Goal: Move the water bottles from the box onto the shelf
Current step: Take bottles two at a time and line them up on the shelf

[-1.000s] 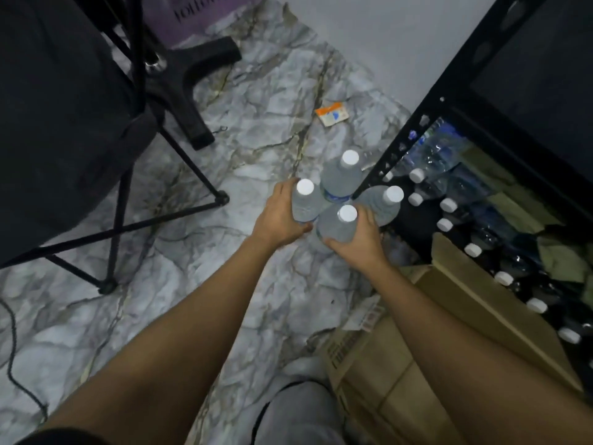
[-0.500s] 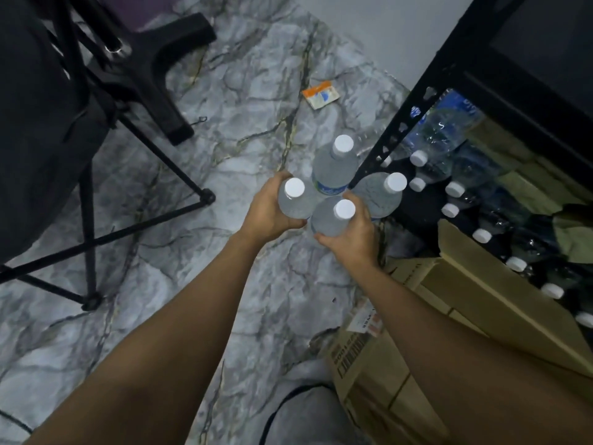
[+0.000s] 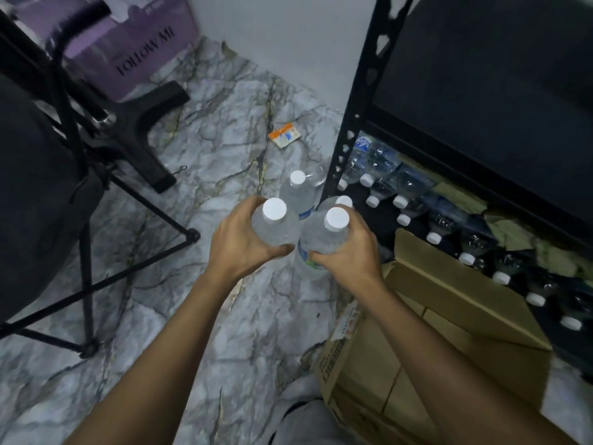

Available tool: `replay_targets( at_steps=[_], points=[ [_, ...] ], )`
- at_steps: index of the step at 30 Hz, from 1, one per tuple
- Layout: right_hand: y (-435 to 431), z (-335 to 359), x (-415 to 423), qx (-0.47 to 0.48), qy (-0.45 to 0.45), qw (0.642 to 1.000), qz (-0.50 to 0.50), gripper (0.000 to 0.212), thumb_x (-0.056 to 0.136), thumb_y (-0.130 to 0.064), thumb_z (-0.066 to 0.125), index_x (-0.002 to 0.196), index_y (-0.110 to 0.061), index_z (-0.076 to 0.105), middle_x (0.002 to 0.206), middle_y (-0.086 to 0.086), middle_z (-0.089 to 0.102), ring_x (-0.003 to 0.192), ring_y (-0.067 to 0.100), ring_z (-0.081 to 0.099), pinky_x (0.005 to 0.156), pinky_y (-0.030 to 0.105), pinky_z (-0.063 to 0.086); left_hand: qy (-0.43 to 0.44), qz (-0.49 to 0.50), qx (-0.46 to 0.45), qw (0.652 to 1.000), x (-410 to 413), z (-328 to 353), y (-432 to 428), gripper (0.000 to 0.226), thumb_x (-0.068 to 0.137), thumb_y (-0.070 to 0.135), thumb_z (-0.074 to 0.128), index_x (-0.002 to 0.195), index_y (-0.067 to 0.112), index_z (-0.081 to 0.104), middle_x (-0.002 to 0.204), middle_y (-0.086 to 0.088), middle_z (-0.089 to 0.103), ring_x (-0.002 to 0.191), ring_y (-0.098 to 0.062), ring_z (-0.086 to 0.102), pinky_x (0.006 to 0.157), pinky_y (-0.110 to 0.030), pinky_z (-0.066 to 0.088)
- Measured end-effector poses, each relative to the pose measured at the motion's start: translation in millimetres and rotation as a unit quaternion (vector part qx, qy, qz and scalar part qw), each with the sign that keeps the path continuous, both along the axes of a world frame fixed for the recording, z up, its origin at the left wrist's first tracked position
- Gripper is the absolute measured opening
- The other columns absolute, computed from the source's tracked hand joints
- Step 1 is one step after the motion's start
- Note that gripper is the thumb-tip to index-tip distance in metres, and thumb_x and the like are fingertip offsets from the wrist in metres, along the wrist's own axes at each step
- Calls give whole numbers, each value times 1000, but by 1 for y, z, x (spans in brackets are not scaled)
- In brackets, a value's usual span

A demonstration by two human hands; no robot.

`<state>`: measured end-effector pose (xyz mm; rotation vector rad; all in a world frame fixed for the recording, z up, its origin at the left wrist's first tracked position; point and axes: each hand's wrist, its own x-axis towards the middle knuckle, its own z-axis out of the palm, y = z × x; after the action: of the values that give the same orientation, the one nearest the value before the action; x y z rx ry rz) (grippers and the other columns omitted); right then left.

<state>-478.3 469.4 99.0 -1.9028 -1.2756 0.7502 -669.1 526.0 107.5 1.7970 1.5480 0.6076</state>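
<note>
Since half a second ago the view has been tilting up, bringing a purple printed box (image 3: 128, 43) into sight at the far left, while the four clear plastic water bottles with white caps have been drawing closer together between the hands. The left hand (image 3: 239, 244) is clamping around the near-left bottle (image 3: 276, 224), fingers wrapped under its body. The right hand (image 3: 351, 252) is closing on the near-right bottle (image 3: 325, 237), and a third bottle (image 3: 341, 202) is pressing against its far side. A fourth bottle (image 3: 296, 194) is sitting just beyond the two, touching them. The cluster is hovering over the grey marbled floor (image 3: 224, 139), just left of the black metal shelf post (image 3: 353, 123). On the low shelf to the right, more capped bottles (image 3: 401, 200) are lying in a row. The open brown cardboard box (image 3: 433, 332) is standing near right, beside the right forearm.
</note>
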Motion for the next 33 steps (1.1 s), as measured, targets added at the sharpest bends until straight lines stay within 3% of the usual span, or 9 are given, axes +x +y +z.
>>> replay_targets(
  at_steps=[6,9,11,14,19,26,33],
  points=[
    [-36,115,49,70,-27,997,-1,77,49,-30,88,120,-28,58,116,-8,65,107,13,61,88,35,52,-15,-24,85,996,39,106,-28,62,47,50,89,95,37,51,83,17,61,77,-10,57,61,-37,48],
    [-58,166,78,100,-40,994,-19,74,48,-31,87,117,-26,61,111,-11,64,102,10,61,85,30,52,-47,-31,113,992,69,156,-46,75,46,53,88,112,36,56,95,24,63,91,-9,62,74,-37,54],
    [-77,199,99,116,-50,991,-34,74,47,-31,88,116,-27,61,108,-15,63,99,7,61,84,27,51,-82,-45,122,988,93,187,-59,74,47,49,89,112,44,54,99,25,64,92,-6,63,78,-39,56],
    [-108,248,131,136,-67,987,-50,72,48,-36,89,114,-31,60,106,-16,65,96,4,62,83,32,54,-130,-71,133,980,129,230,-79,65,46,45,90,100,36,56,96,14,69,89,-6,66,76,-43,58],
    [-156,317,176,195,-95,971,-96,72,48,-45,85,114,-31,61,104,-15,67,96,4,65,83,37,56,-183,-120,147,965,185,295,-103,70,41,53,88,103,37,62,94,21,71,85,4,68,74,-35,61],
    [-207,366,231,216,-125,947,-203,82,40,-53,82,116,-32,61,104,-14,70,95,7,67,83,37,57,-243,-190,133,942,262,350,-130,63,43,40,94,100,32,68,91,16,75,82,1,72,75,-34,61],
    [-213,370,283,205,-124,929,-283,74,43,-44,86,112,-32,64,97,-16,71,89,7,66,79,33,57,-268,-219,114,931,334,357,-133,55,50,22,96,100,25,73,85,14,77,77,0,74,71,-25,61]
  ],
)
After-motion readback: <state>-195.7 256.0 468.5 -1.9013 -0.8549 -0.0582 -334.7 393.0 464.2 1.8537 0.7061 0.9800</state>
